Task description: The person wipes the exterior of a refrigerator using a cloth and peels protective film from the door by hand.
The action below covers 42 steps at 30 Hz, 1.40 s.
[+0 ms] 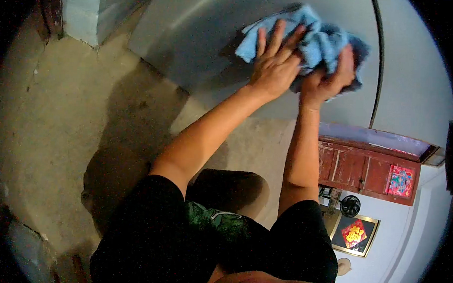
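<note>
Grey panel (200, 46) backs the blue cloth (313, 49). Left hand (276, 68), fingers spread, overlies its left part; right hand (331, 80) contacts its right folds, grip indeterminable.

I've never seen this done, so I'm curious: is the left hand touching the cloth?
Touching. In the head view, the left hand presses spread fingers onto the cloth, whose folds bunch beside them.

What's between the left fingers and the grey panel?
The blue cloth: in the head view, the left hand has its spread fingers over it, with the grey panel behind.
</note>
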{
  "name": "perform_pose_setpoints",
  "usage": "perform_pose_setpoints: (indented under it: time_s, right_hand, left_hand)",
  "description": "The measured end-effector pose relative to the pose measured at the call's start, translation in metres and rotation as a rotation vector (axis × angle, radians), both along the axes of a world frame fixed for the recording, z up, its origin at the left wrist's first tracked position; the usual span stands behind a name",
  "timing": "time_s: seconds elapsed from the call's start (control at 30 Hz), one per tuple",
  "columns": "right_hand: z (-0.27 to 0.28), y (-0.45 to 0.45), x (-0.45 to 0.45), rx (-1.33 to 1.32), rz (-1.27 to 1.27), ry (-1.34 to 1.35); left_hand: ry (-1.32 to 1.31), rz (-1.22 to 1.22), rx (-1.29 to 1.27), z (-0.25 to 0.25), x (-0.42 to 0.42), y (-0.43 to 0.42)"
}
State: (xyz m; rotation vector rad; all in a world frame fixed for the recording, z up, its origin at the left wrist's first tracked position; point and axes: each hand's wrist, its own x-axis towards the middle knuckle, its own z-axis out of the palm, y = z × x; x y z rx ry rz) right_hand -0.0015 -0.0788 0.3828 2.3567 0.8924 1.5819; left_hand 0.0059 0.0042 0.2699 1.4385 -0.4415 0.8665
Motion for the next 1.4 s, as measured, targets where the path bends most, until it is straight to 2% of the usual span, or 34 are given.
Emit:
perform_pose_setpoints:
  time_s: [0.07,0.13,0.2,0.23,0.27,0.33,0.4,0.43,0.47,0.5,0.6,0.63,0.67,0.7,0.73,0.8,0.83,0.9,0.93,1.0,1.07,1.13,1.23,1.27,1.4]
  right_hand:
    - [-0.004,0.006,0.006,0.003,-0.038,-0.090]
    - [-0.027,0.014,0.011,0.028,-0.004,-0.023]
    - [-0.054,0.018,0.012,0.079,-0.035,0.050]
    - [-0.062,0.020,0.012,0.134,0.053,0.142]
    - [-0.070,0.020,0.011,0.043,0.033,0.154]
    - [-0.098,0.015,0.011,0.008,0.065,0.282]
    - [-0.144,0.006,0.009,0.082,0.084,0.489]
    - [-0.171,0.002,0.009,0.305,0.114,0.735]
    - [-0.185,0.006,0.006,0.326,0.130,0.816]
    - [-0.198,0.011,0.004,0.350,0.143,0.896]
    - [-0.192,0.026,-0.007,-0.060,0.067,0.752]
    - [-0.192,0.025,-0.004,-0.054,0.069,0.747]
    - [-0.190,0.022,-0.002,-0.048,0.069,0.746]
    - [-0.177,0.023,-0.002,-0.027,0.122,0.743]
    - [-0.170,0.018,0.006,-0.005,0.132,0.673]
    - [-0.127,0.028,0.018,0.042,0.206,0.499]
    - [-0.094,0.040,0.023,0.088,0.269,0.477]
    - [-0.050,0.053,0.037,-0.004,0.211,0.165]
    - [-0.040,0.060,0.046,0.082,0.233,0.133]
    - [-0.030,0.074,0.059,0.012,0.292,0.093]
    - [-0.054,0.082,0.066,-0.007,0.120,0.065]
    - [-0.089,0.078,0.070,-0.023,0.095,0.213]
    - [-0.129,0.087,0.063,-0.063,0.217,0.490]
    - [-0.144,0.086,0.061,-0.177,0.134,0.518]
    - [-0.189,0.090,0.055,-0.340,0.053,0.685]
  left_hand:
    - [0.024,0.007,-0.032,0.002,0.007,0.000]
    - [0.005,0.173,0.055,-0.017,0.018,-0.015]
    - [0.082,0.152,0.032,-0.037,0.014,-0.020]
    - [0.114,0.174,0.034,-0.047,0.012,-0.022]
    - [0.143,0.198,0.038,-0.059,0.010,-0.025]
    - [0.223,0.148,-0.022,-0.090,0.005,-0.032]
    - [0.242,0.235,0.079,-0.141,-0.002,-0.043]
    - [0.298,0.193,0.028,-0.160,-0.009,-0.043]
    - [0.349,0.149,-0.024,-0.171,-0.014,-0.040]
    - [0.439,0.148,0.049,-0.177,-0.017,-0.035]
    - [0.633,0.103,0.075,-0.200,-0.023,-0.035]
    - [0.625,0.108,0.074,-0.202,-0.020,-0.038]
    - [0.635,0.102,-0.077,-0.200,-0.018,-0.046]
    - [0.647,0.096,-0.228,-0.188,-0.017,-0.048]
    - [0.548,0.155,-0.292,-0.166,-0.007,-0.044]
    - [0.403,0.141,-0.450,-0.102,0.011,-0.018]
    - [0.315,0.194,-0.306,-0.085,0.018,-0.008]
    - [0.260,0.196,-0.233,-0.054,0.038,0.004]
    - [0.286,0.204,-0.166,-0.030,0.038,0.025]
    - [0.254,0.368,-0.049,-0.023,0.052,0.043]
    - [0.280,0.402,0.040,-0.039,0.055,0.041]
    - [0.400,0.255,-0.171,-0.064,0.056,0.025]
    - [0.481,0.287,-0.185,-0.131,0.053,0.004]
    - [0.523,0.297,-0.208,-0.152,0.048,0.000]
    - [0.701,0.213,-0.003,-0.201,0.042,0.001]
